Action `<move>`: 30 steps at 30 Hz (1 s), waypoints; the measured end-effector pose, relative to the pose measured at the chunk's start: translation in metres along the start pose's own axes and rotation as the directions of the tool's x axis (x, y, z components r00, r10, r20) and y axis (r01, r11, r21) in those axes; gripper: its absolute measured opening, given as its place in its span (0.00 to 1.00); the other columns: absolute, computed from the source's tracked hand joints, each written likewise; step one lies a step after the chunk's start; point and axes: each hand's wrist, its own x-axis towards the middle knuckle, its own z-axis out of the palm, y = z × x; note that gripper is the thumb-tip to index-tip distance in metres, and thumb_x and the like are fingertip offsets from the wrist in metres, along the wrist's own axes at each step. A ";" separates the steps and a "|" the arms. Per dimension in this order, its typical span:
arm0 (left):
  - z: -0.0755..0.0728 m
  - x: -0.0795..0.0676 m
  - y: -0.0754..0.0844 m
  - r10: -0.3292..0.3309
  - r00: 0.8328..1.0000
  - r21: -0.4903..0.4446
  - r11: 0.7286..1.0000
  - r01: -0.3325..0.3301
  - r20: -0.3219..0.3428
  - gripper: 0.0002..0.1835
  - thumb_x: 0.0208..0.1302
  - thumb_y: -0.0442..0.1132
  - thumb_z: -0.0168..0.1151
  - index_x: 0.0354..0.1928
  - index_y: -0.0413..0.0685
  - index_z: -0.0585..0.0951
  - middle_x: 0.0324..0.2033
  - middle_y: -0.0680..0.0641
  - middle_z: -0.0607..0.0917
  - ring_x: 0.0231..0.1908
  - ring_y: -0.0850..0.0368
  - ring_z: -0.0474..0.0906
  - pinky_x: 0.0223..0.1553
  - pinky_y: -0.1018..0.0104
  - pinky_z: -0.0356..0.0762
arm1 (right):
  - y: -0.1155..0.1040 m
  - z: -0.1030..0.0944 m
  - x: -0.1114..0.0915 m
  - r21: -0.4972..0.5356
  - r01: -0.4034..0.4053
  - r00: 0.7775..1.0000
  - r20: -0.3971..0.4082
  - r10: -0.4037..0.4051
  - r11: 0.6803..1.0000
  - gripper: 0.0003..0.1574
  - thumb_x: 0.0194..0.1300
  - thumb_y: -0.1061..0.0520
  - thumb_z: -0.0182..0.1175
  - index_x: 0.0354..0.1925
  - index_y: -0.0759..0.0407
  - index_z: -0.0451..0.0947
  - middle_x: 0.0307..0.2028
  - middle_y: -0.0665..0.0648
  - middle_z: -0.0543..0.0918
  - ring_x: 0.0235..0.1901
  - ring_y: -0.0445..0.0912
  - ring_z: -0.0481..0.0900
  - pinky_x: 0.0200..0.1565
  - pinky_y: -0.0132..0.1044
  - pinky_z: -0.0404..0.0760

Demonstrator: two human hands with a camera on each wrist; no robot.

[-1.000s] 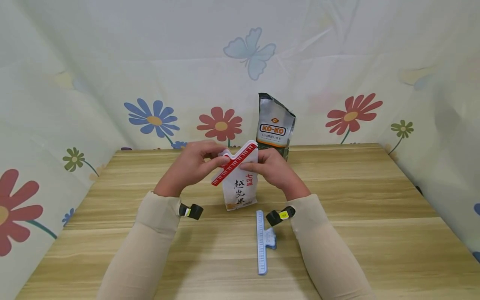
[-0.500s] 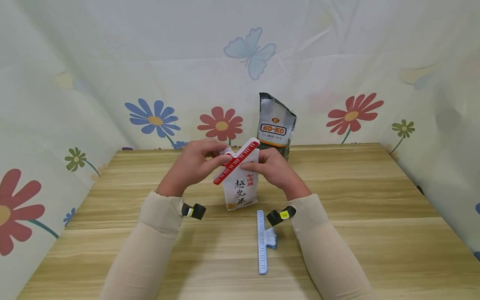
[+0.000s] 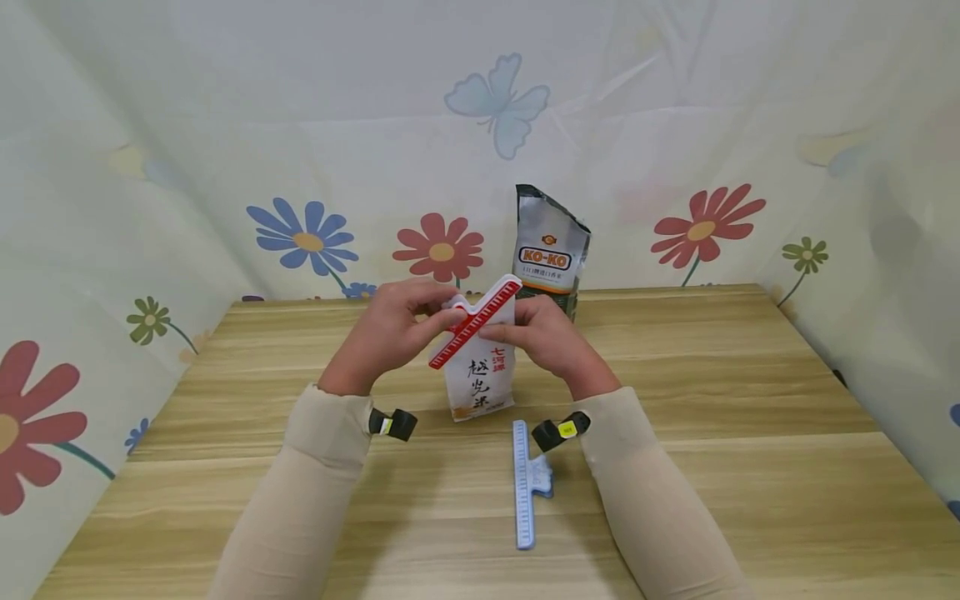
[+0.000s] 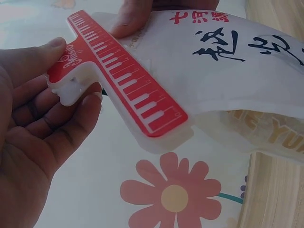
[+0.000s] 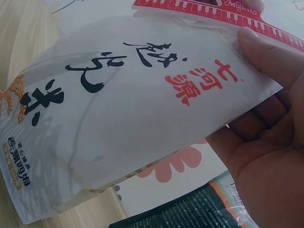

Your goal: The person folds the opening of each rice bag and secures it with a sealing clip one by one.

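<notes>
A white rice bag (image 3: 483, 379) with black and red characters stands at the middle of the table. Across its top slants a red and white bag clip (image 3: 491, 307), printed with piano keys. My left hand (image 3: 390, 329) pinches the clip's handle, thumb on the red face and fingers beneath, as the left wrist view shows. With thumb in front and fingers behind, my right hand (image 3: 551, 335) grips the bag's upper right edge. In the right wrist view the bag (image 5: 118, 90) tilts across the picture, and the clip's bar (image 5: 190, 13) overlaps its top edge.
A light blue bag clip (image 3: 523, 492) lies on the wooden table (image 3: 712, 433) in front of the rice bag. Behind my right hand stands a silver and dark green KO-KO bag (image 3: 551, 229). A flower-printed cloth (image 3: 360, 150) hangs around the table.
My left hand and the red clip have shifted slightly right, the clip's upper end rising a little. My right hand and the rice bag have stayed nearly still.
</notes>
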 end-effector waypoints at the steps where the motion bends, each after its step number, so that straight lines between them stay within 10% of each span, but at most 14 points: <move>1: 0.000 0.000 0.000 -0.001 1.000 -0.004 1.000 0.001 -0.003 0.13 0.61 0.44 0.67 0.47 0.49 0.85 0.33 0.52 0.84 0.32 0.59 0.78 0.41 0.62 0.83 | -0.001 0.000 0.000 -0.002 0.000 1.000 0.000 0.000 1.000 0.18 0.61 0.46 0.67 0.48 0.51 0.85 0.45 0.52 0.86 0.46 0.50 0.79 0.50 0.44 0.79; 30: 0.020 -0.020 -0.026 -0.206 0.971 -0.191 0.955 0.226 0.119 0.31 0.60 0.52 0.67 0.65 0.60 0.71 0.54 0.51 0.81 0.49 0.53 0.82 0.48 0.59 0.83 | 0.005 -0.001 0.002 0.013 0.014 1.000 0.000 -0.014 1.000 0.22 0.62 0.46 0.66 0.53 0.49 0.80 0.49 0.52 0.84 0.48 0.50 0.80 0.52 0.46 0.79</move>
